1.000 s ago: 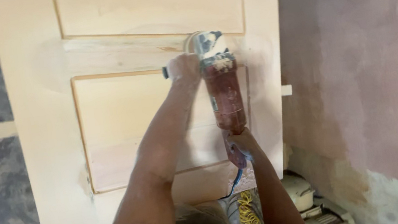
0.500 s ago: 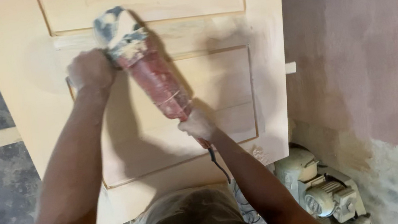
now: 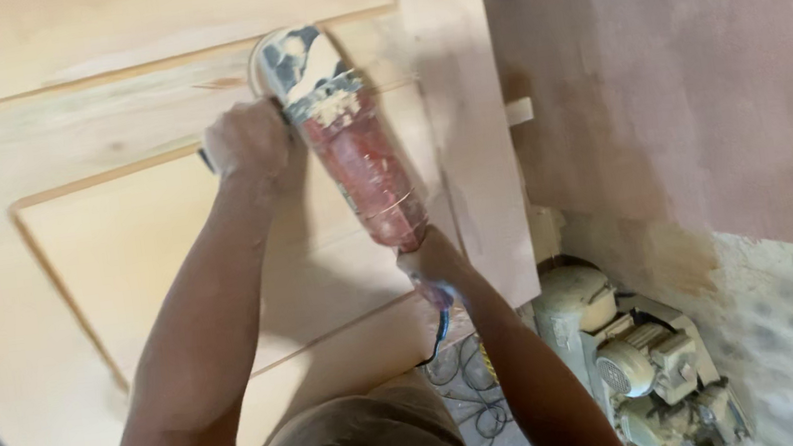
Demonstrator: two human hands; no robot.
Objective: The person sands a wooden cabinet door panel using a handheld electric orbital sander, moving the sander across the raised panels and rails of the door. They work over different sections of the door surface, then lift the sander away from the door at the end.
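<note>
A pale wooden panelled door (image 3: 116,237) lies flat under me. On its cross rail rests a red, dust-caked angle grinder (image 3: 346,138), its sanding head pointing away from me. My left hand (image 3: 247,138) is closed round the side handle next to the head. My right hand (image 3: 431,261) grips the rear end of the grinder's body, where a dark cable (image 3: 440,334) hangs down.
A dusty electric motor unit (image 3: 636,365) stands on the floor at the door's right, against a pinkish plastered wall (image 3: 682,87). A wooden support batten (image 3: 519,110) sticks out from under the door's right edge. Loose cables lie on the floor near my legs.
The grinder has swung from the door's right side to the left and now back toward the right along the cross rail. Both hands have stayed on it throughout.
</note>
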